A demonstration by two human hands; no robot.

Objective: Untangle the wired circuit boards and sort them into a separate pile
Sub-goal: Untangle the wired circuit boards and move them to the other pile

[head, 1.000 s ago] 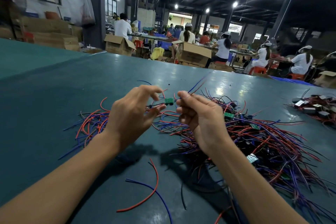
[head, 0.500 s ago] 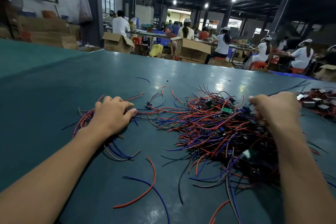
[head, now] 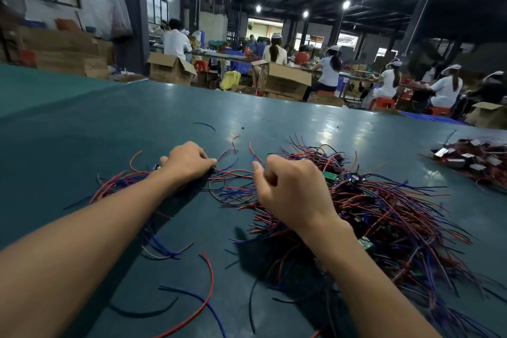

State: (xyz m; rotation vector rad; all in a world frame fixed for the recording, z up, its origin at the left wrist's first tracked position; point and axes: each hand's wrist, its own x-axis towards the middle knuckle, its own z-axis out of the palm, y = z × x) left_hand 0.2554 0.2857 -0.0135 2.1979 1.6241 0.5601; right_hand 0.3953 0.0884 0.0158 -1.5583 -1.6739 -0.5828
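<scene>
Nearest, left of the tangled heap (head: 384, 214): stray wires (head: 210, 280) on the tabletop (head: 109, 123). Over the heap's left edge, right hand (head: 288, 186) curled, grip unclear. Further left, left hand (head: 189, 164) curled on a thin sorted pile (head: 123, 181), hold unclear. Judging by the heap, mostly unsorted.

No text can be read; the green circuit boards (head: 330, 176) and the far pale labels (head: 442, 151) are too blurred.

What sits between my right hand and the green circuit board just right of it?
No separate object. The green circuit board lies beside the right hand atop the wire tangle, with red and blue wires crowding round it.
</scene>
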